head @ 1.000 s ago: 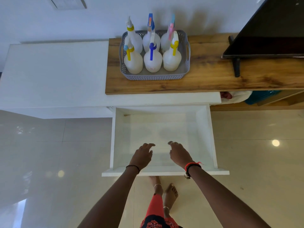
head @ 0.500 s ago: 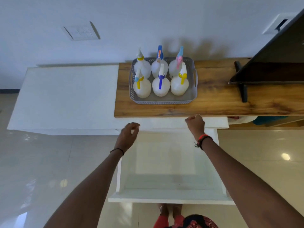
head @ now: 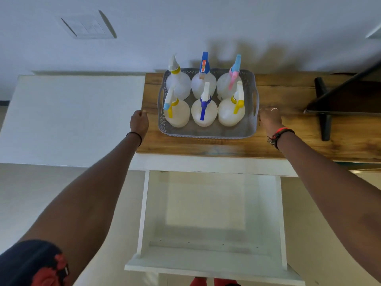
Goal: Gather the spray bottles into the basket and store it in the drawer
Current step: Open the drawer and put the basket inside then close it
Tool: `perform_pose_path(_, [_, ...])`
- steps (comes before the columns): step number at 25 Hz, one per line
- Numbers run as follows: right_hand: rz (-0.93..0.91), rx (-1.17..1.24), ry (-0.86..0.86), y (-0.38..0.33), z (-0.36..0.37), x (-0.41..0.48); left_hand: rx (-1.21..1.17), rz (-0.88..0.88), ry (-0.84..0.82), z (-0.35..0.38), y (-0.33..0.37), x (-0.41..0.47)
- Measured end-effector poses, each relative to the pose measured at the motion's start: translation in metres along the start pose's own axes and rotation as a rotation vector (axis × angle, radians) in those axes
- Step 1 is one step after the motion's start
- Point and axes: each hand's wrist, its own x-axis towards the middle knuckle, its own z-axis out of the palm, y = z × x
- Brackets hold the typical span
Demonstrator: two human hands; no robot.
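Observation:
A grey perforated basket (head: 208,133) stands on the wooden top (head: 206,146) and holds several white spray bottles (head: 204,112) with yellow, blue and pink triggers, in two rows. My left hand (head: 139,123) hovers just left of the basket, fingers loosely curled, a small gap away from it. On the other side, my right hand (head: 269,120) sits at the right rim beside the handle slot, and I cannot tell whether it touches. Neither hand holds anything. Below the top, the white drawer (head: 212,267) is pulled out and empty.
A dark TV on a black stand (head: 325,120) occupies the wooden top at the right. A white cabinet top (head: 72,116) extends to the left. A switch plate (head: 88,27) is on the wall behind. My feet show under the drawer front.
Both hands rose from the drawer's front edge and moved apart, up to the two sides of the basket. The view tilted upward and came closer.

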Motion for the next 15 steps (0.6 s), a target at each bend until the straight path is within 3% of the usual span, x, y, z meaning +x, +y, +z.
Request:
perform_pose_path(4, [0.025, -0.017, -0.019, -0.013, 0.016, 0.027, 0.06, 0.02, -0.033, 0.019, 0.017, 0.035])
perform_pose_path(11, [-0.02, -0.069, -0.006, -0.028, 0.032, 0.058, -0.053, -0.017, -0.095, 0.038, 0.039, 0.062])
perform_pose_path(15, [-0.035, -0.11, -0.001, -0.03, 0.031, 0.066, -0.074, 0.025, -0.233, 0.041, 0.046, 0.058])
